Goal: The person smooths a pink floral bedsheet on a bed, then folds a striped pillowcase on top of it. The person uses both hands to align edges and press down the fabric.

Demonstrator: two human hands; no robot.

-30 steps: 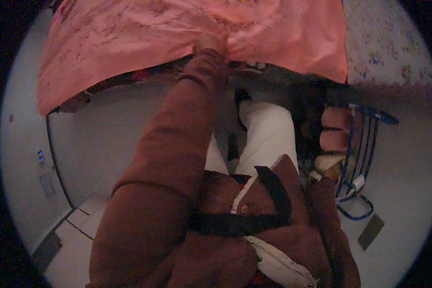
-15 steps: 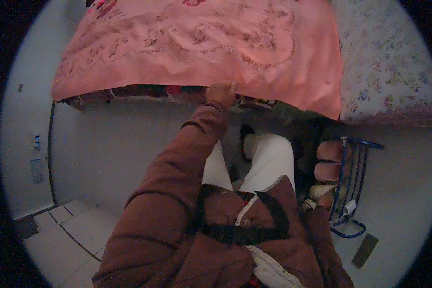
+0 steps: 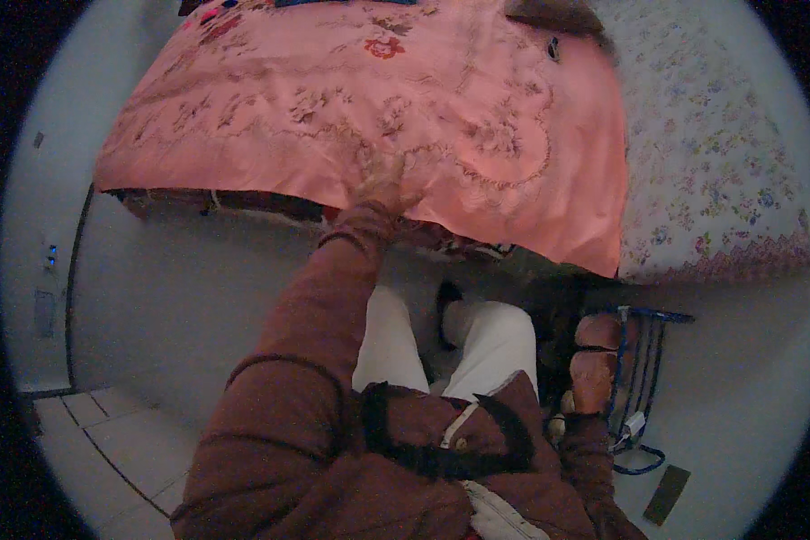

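One bare left hand (image 3: 384, 183) and one bare right hand (image 3: 592, 385) make two. There is one pink floral bedspread (image 3: 270, 135), one white flower-sprigged cloth with a lacy mauve border (image 3: 711, 180), one blue tubular frame (image 3: 654, 314), one small white block (image 3: 634, 426), one flat brown rectangle (image 3: 667, 496), one brownish cushion (image 3: 556, 15) and two white trouser legs (image 3: 493, 349).

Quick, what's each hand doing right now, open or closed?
Left hand: looks open, laid on the pink bedspread.
Right hand: down beside the blue rack; too dim to tell whether open or closed.
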